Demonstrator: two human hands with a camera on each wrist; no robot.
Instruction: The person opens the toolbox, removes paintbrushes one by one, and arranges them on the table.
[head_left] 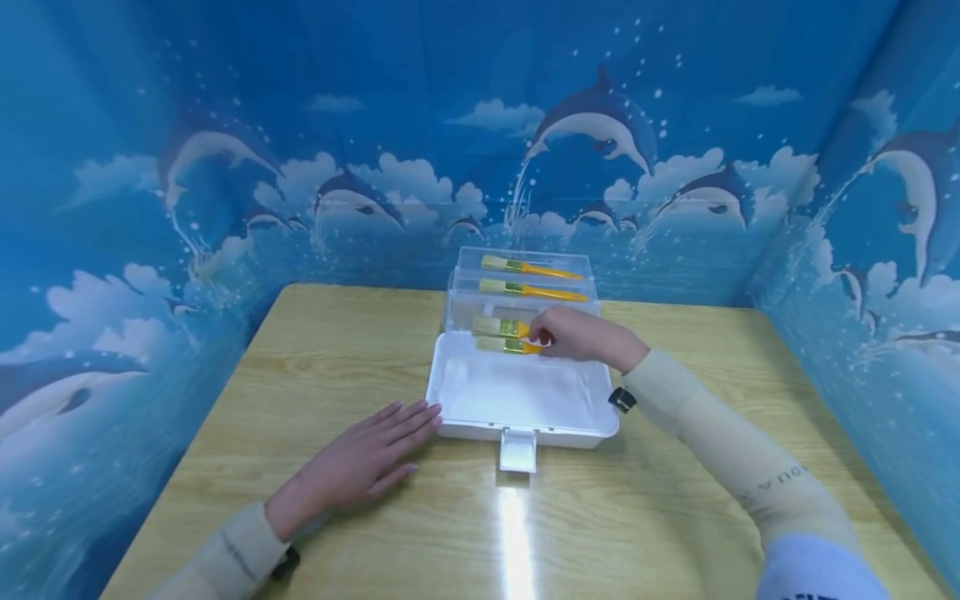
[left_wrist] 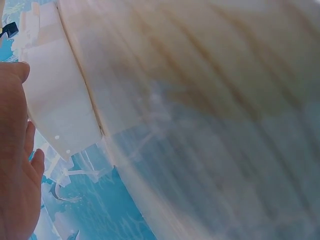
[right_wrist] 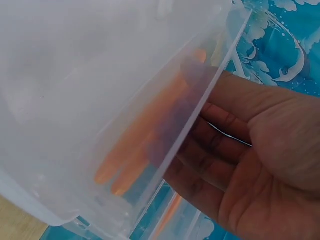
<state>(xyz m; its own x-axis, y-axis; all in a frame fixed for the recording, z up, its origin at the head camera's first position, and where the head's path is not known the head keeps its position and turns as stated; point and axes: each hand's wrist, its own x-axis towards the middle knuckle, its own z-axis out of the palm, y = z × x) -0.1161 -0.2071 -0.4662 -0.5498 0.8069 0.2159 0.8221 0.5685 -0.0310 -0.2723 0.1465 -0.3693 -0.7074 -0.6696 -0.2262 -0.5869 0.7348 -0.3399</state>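
In the head view, a white plastic box (head_left: 517,392) stands open, its front latch (head_left: 517,452) hanging down. My right hand (head_left: 581,335) reaches in from the right, its curled fingers pinching the yellow handle of a paintbrush (head_left: 501,327). Close in front lies another paintbrush (head_left: 504,344), its handle partly hidden by the fingers. In the right wrist view, two orange handles (right_wrist: 145,122) show through a translucent wall (right_wrist: 192,112), the fingertips behind it. My left hand (head_left: 367,454) lies flat with straight fingers, fingertips at the box's front left corner.
Translucent tiers rise at the back of the box, holding an upper paintbrush (head_left: 532,267) and a lower paintbrush (head_left: 532,290). The wood-grain table (head_left: 337,350) meets a dolphin-print backdrop (head_left: 420,150) behind and at both sides.
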